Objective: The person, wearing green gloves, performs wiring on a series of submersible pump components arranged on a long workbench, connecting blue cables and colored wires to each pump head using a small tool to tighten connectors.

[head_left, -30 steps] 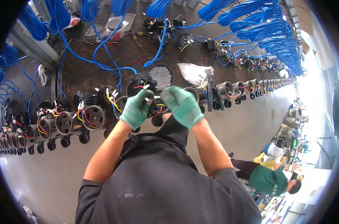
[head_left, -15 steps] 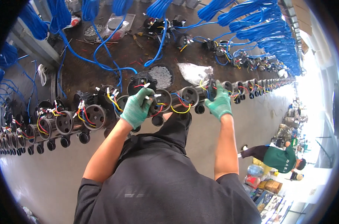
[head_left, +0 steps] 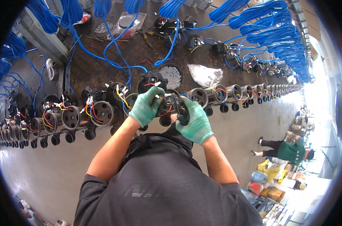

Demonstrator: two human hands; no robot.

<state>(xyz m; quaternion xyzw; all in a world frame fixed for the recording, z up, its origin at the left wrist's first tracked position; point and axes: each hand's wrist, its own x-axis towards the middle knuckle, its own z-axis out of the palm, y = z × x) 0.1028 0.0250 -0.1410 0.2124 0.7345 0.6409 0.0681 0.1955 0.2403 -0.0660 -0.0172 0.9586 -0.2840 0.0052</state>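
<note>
My left hand (head_left: pixel 146 107), in a green glove, is closed with thumb and fingertips together on a white wire connector (head_left: pixel 157 95), beside a black round housing (head_left: pixel 150 81) with a blue cable running to it. In my right hand (head_left: pixel 195 121), gloved the same way, is a black moulded part (head_left: pixel 178 107), held upright close to the left fingertips. Its exact kind cannot be made out. Just behind both hands stand black motor cylinders (head_left: pixel 198 97) in a row, with red, yellow and blue wires coming out of their tops.
A bowl of small white connectors (head_left: pixel 170 77) and a white plastic bag (head_left: pixel 205 74) lie on the dark bench (head_left: pixel 92 67). Bundles of blue cable (head_left: pixel 254 26) hang above it. Pliers (head_left: pixel 147 39) rest farther back. At right, a person in green (head_left: pixel 291 150) is walking.
My right hand has come left and nearer to me, bringing the black part from the row to beside my left hand. The left hand stays at the connector. The person at right has moved.
</note>
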